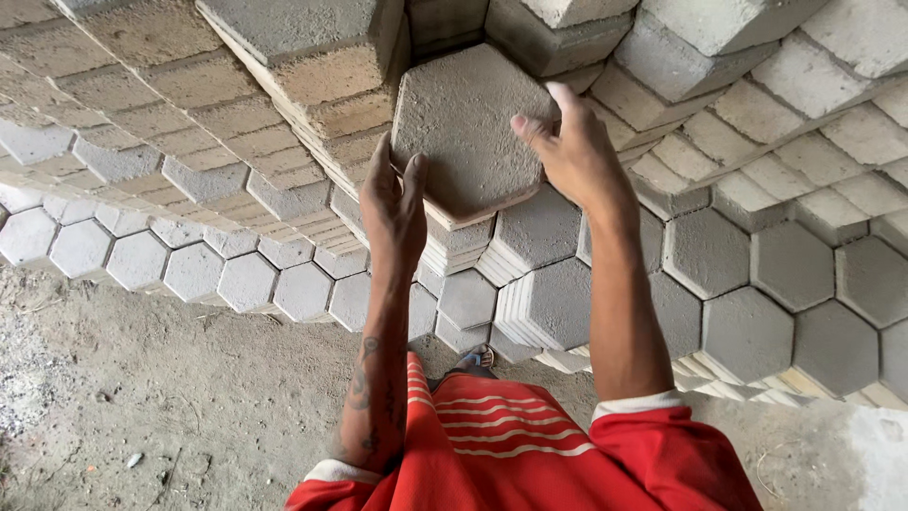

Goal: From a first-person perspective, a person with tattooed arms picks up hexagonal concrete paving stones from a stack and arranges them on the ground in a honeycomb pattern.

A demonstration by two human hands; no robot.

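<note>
Head view: hexagonal paver (468, 128) stacks, dirt floor (142, 397).

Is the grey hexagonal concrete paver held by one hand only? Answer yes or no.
No. Both hands grip the grey hexagonal concrete paver: the left hand at its lower left edge, the right hand at its right edge.

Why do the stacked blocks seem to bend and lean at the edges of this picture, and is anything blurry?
Head view: wide-lens distortion curves the stacked hexagonal blocks near the edges; light is soft and even, without glare or hard shadows; the held hexagonal paver, left hand and right hand look sharp.
</note>
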